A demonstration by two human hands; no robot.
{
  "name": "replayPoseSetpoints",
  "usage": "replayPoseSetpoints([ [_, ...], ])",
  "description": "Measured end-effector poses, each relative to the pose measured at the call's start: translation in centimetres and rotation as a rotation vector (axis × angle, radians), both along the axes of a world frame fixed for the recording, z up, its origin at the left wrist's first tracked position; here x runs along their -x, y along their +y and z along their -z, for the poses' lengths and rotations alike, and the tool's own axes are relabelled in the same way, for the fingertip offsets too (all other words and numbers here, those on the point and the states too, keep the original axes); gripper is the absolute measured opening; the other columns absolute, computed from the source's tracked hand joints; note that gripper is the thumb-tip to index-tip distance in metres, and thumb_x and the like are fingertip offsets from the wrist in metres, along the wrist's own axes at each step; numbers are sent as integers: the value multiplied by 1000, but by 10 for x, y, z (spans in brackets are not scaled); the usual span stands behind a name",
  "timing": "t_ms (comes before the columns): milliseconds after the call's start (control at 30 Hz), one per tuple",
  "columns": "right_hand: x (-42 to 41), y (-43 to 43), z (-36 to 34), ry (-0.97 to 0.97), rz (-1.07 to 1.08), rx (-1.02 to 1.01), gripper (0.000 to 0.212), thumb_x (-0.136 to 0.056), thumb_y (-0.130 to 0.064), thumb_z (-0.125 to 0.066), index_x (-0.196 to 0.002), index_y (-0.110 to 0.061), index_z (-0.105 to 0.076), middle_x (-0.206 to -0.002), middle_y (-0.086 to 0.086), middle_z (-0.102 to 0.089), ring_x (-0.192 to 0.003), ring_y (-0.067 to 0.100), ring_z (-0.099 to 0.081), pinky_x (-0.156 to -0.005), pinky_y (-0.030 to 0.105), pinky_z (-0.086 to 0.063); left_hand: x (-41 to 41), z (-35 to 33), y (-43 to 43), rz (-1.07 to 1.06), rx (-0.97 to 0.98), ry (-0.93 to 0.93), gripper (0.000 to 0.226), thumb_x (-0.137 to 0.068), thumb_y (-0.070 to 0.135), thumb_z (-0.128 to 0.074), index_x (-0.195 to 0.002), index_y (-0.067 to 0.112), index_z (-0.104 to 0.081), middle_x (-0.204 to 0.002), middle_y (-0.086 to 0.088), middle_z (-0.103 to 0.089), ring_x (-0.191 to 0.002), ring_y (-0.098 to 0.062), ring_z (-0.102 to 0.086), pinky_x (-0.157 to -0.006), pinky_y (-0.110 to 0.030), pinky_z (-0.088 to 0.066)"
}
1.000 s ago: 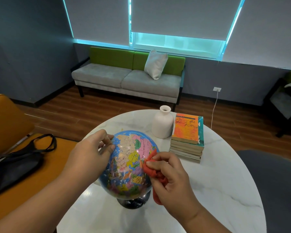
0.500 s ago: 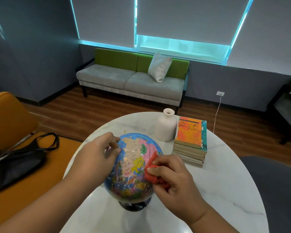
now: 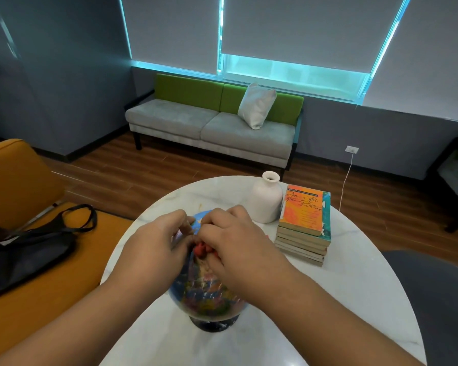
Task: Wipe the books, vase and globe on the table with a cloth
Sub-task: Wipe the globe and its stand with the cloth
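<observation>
At table centre, toward 6 o'clock, globe [image 3: 204, 291] stands upright on its dark base, on a white marble table [image 3: 341, 299]. Left hand [image 3: 154, 249] grips globe's upper left side, fingers curled against it. Right hand [image 3: 238, 249] on top of globe, fingers bunched tight round a red cloth [image 3: 202, 250], cloth pressed to globe; only a bit of cloth shows. Vase [image 3: 267, 202] at 1 o'clock from globe, upright, near it. Books [image 3: 304, 228] stacked at 2 o'clock, just beside vase; can't tell if touching. Black bag [image 3: 24, 257] on orange seat [image 3: 16, 180] at 9 o'clock. Sofa [image 3: 209, 128] with pillow [image 3: 255, 105] at 12 o'clock, well apart.
</observation>
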State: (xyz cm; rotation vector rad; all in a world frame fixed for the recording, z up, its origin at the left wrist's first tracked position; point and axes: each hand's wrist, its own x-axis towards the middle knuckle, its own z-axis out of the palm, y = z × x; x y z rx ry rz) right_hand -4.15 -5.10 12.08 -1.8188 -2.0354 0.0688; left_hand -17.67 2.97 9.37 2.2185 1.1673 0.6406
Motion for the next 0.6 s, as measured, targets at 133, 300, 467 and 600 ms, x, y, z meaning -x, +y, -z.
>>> replayPoseSetpoints([
  [133, -7, -5, 3, 38, -33, 30, 21, -91, -25, -56, -111, -30, -63, -118, -14, -47, -110, 11, -32, -92, 27, -41, 2, 0, 3, -26, 58, -18, 12, -89, 26, -65, -81, 29, -56, -115, 18, -66, -104, -14, -61, -84, -41, -55],
  [300, -35, -33, 31, 226, 3, 23, 28, -71, -19, -70, -95, -33, -71, -108, -27, -48, -106, 2, -46, -84, 11, -41, 2, 0, 10, -42, 110, -39, 18, -89, 24, -66, -76, 30, -54, -117, 20, -65, -105, -11, -61, -89, -39, -54],
  [467, -38, -43, 38, 276, 51, -4, 28, -70, -20, -69, -95, -33, -71, -109, -28, -48, -108, 1, -47, -84, 6, -40, 0, 0, 7, -38, 59, 5, 16, -90, 26, -64, -78, 28, -53, -120, 20, -64, -104, -12, -61, -87, -39, -54],
  [600, -23, -19, 18, 184, 56, -19, 19, -81, -22, -69, -98, -30, -70, -106, -24, -44, -104, 1, -39, -84, 9, -37, 1, -1, 2, -23, 26, 23, 16, -89, 27, -64, -77, 29, -53, -120, 19, -64, -105, -12, -61, -86, -39, -54],
])
